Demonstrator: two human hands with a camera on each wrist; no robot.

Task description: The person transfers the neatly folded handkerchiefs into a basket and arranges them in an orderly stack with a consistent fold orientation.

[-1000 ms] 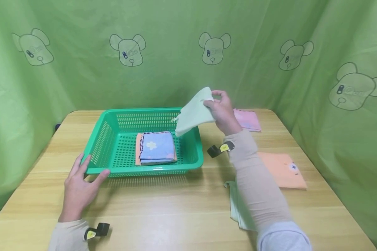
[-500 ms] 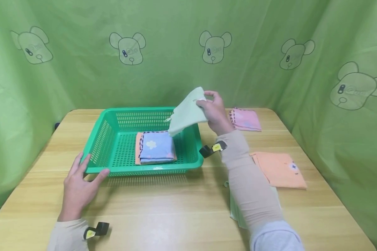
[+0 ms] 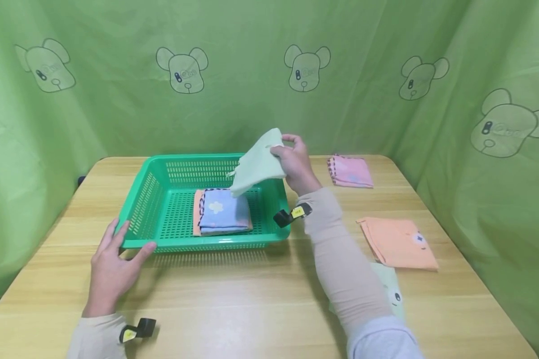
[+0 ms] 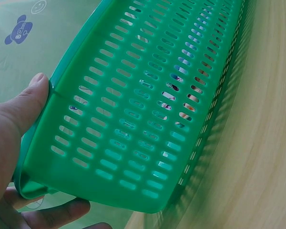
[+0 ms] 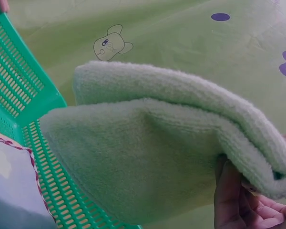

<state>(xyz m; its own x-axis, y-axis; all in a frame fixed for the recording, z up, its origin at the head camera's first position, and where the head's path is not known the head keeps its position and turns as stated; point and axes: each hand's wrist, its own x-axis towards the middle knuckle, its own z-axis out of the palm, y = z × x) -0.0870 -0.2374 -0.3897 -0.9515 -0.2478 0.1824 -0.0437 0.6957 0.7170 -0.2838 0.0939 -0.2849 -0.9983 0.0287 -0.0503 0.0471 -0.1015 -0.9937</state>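
Note:
My right hand [image 3: 296, 162] pinches a folded pale green towel [image 3: 258, 164] by its right edge, thumb on the near face. The towel hangs tilted above the right half of a green plastic basket [image 3: 215, 242]. In the right wrist view its thick folded layers [image 5: 133, 143] show, with fingers [image 5: 229, 195] beneath. My left hand [image 3: 114, 269] rests at the basket's near left corner, fingers along the left side and thumb on the front rim; the left wrist view shows that thumb [image 4: 35, 93] on the rim. Inside the basket, a folded blue towel [image 3: 229, 217] with a flower lies on an orange one [image 3: 196, 219].
On the right of the wooden table [image 3: 233, 304] lie a folded pink towel [image 3: 352, 172], an orange towel [image 3: 400, 244] and another pale green towel [image 3: 388, 279], partly hidden under my right forearm. A green curtain [image 3: 247, 114] with bear-head prints stands behind the table.
My right hand has moved left with the pale green towel, farther over the basket. The pink and orange towels on the table have come into fuller view. My left hand has stayed in place.

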